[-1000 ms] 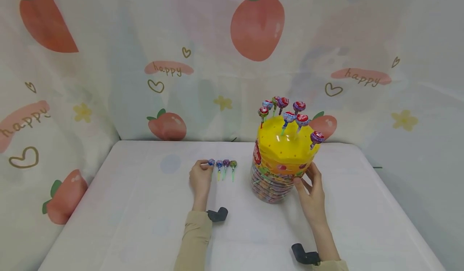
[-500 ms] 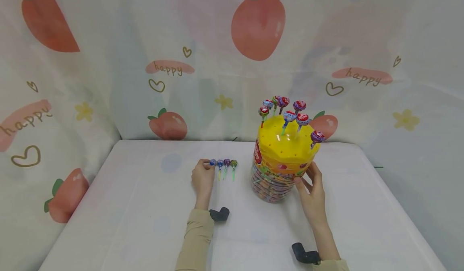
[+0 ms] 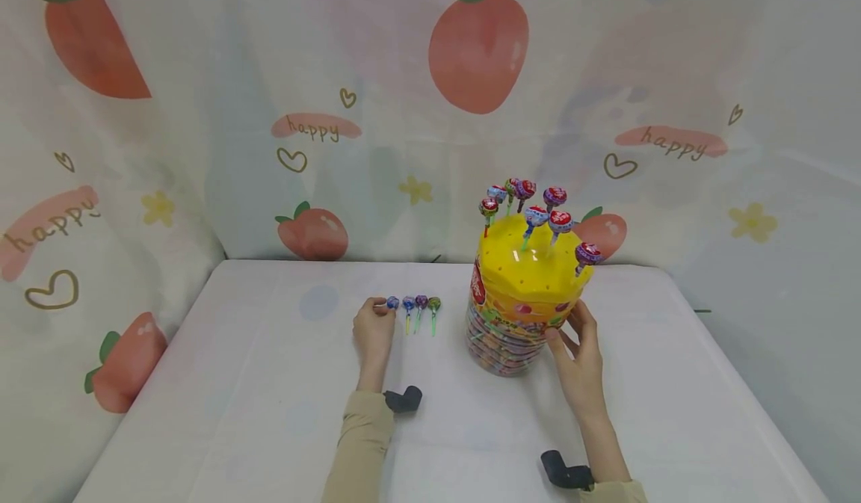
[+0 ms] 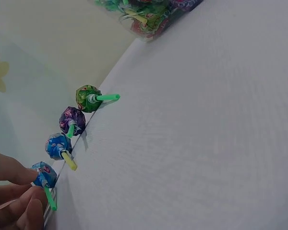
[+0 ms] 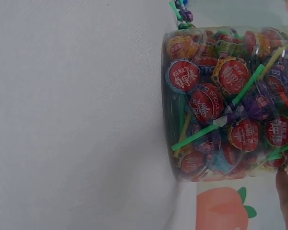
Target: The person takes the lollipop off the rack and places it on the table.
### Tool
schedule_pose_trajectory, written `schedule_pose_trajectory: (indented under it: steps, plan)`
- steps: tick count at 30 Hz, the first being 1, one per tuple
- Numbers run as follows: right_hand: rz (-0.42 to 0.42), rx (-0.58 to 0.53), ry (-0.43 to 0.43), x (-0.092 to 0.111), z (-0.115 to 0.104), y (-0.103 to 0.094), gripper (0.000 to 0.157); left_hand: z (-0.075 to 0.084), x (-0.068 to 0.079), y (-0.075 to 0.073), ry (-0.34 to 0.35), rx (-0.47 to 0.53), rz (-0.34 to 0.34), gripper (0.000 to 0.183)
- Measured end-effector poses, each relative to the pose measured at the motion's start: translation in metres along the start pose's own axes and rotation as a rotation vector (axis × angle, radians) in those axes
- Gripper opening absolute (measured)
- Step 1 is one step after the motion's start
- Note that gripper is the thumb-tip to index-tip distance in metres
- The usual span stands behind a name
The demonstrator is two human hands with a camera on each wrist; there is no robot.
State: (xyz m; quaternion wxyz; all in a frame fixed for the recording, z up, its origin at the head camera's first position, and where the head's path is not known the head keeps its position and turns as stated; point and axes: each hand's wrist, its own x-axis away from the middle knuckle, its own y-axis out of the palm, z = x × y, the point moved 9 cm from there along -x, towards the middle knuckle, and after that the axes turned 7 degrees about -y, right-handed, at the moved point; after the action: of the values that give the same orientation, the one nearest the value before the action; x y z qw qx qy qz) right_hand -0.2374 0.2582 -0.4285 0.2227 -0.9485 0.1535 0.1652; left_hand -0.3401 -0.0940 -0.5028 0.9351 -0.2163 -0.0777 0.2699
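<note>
At the left end of a short row of lollipops, my left hand pinches a blue-wrapped lollipop by its round head. Its green stick points toward me. Beside it lie another blue lollipop, a purple one and a green one, spaced slightly apart. My right hand holds the near right side of a big clear jar, thumb in front and fingers round the side. Wrapped lollipops fill the jar. Several more lollipops stand upright in holes of its yellow lid.
A white cloth covers the table. Behind it hangs a printed curtain with peaches and hearts, meeting the table's back edge. Dark camera mounts sit on both wrists.
My left hand shifts slightly right, then back left, with the blue lollipop at its fingertips, so the gap to its neighbour narrows and widens. The right hand and jar stay put.
</note>
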Motion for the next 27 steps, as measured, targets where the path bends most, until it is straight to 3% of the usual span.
schedule_pose_trajectory:
  steps: [11, 27]
  plan:
    - [0.003, -0.001, -0.003, 0.0, 0.0, 0.0, 0.068, 0.006, 0.008, -0.008, 0.005, 0.043, -0.03, 0.023]
    - [-0.006, -0.016, 0.005, 0.001, -0.003, 0.001, 0.068, 0.071, 0.041, -0.023, 0.171, 0.154, -0.057, 0.024]
